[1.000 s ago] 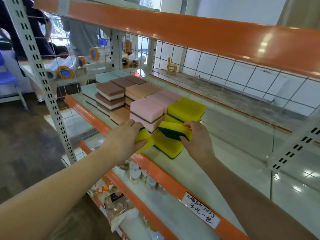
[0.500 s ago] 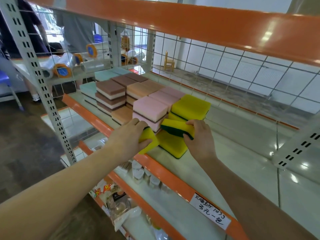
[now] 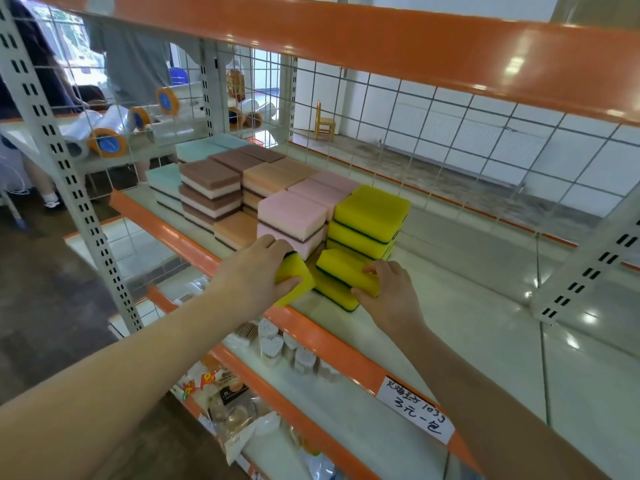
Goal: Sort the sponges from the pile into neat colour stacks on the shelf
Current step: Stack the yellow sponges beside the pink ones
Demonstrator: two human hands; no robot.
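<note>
My left hand (image 3: 256,271) grips a tilted yellow sponge (image 3: 296,282) at the shelf's front edge. A second yellow sponge (image 3: 343,268) is held by my right hand (image 3: 388,292); it sits on another yellow sponge (image 3: 334,294) lying flat on the shelf (image 3: 485,306). Just behind stands a yellow stack (image 3: 369,220). To its left run the pink stacks (image 3: 294,216), the orange stacks (image 3: 270,178), the brown stacks (image 3: 211,188) and the mint stacks (image 3: 162,181), side by side in rows.
An orange rail (image 3: 332,344) edges the shelf, with a handwritten price tag (image 3: 415,410). A wire mesh (image 3: 415,133) backs it and an orange beam (image 3: 381,50) runs overhead. Packaged goods (image 3: 242,393) fill the shelf below. People (image 3: 131,64) stand beyond, near film rolls (image 3: 107,140).
The view has drawn closer to the shelf. My right hand has set its yellow sponge flatter on the one beneath. The left hand's sponge stays tilted at the front edge.
</note>
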